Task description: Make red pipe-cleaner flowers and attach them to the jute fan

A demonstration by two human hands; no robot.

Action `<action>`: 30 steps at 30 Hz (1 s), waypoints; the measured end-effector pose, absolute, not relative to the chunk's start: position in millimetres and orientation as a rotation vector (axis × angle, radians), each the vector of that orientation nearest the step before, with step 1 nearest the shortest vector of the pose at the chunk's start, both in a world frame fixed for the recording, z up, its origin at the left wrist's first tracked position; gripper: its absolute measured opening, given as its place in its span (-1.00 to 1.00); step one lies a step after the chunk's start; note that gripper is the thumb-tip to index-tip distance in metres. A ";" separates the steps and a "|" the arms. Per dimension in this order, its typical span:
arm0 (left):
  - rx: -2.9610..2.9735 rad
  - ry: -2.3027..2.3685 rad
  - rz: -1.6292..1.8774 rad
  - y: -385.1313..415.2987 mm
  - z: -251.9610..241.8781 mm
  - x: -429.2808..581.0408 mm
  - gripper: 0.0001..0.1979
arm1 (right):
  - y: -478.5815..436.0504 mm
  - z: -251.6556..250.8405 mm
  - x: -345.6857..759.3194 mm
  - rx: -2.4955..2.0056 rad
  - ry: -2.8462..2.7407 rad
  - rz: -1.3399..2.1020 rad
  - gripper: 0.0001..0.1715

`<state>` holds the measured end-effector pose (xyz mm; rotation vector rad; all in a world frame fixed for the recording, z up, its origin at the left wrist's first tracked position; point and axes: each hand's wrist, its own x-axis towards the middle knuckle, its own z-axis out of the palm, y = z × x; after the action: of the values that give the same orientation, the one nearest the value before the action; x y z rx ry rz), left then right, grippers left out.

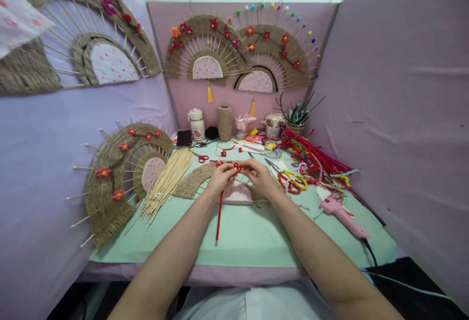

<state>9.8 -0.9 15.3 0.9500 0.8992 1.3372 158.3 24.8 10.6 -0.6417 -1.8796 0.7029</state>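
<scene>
My left hand (pixel 221 178) and my right hand (pixel 259 174) meet over the middle of the green table (pixel 252 237). Both pinch the curled top end of a red pipe cleaner (pixel 219 215), whose straight tail hangs down toward me. Under my hands lies a partly woven jute fan (pixel 192 181) with a pink half-round centre (pixel 237 194). A bundle of bamboo sticks (pixel 166 183) lies just left of it.
A finished jute fan with red flowers (pixel 117 178) leans at the left. Scissors (pixel 287 173) and a heap of coloured pipe cleaners (pixel 315 161) lie at the right, with a pink glue gun (pixel 342 212) nearer me. A twine spool (pixel 224 122) and jars stand at the back.
</scene>
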 end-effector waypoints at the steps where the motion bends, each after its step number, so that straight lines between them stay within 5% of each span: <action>1: 0.948 0.899 1.325 -0.8 14.6 9.2 -0.67 | 25.8 11.0 159.2 -0.615 -1.904 0.668 -0.83; 10: 0.963 0.845 1.293 1.3 9.5 7.9 -0.70 | 26.5 12.7 161.8 -0.550 -2.018 0.451 -0.85; 30: 1.157 0.921 1.515 2.2 7.5 16.5 -0.73 | 21.5 4.7 150.9 -0.808 -1.708 0.877 -0.76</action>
<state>16.5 2.2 7.5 1.1566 0.9211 1.5147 150.9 21.5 4.7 -0.8084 -1.7080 0.8774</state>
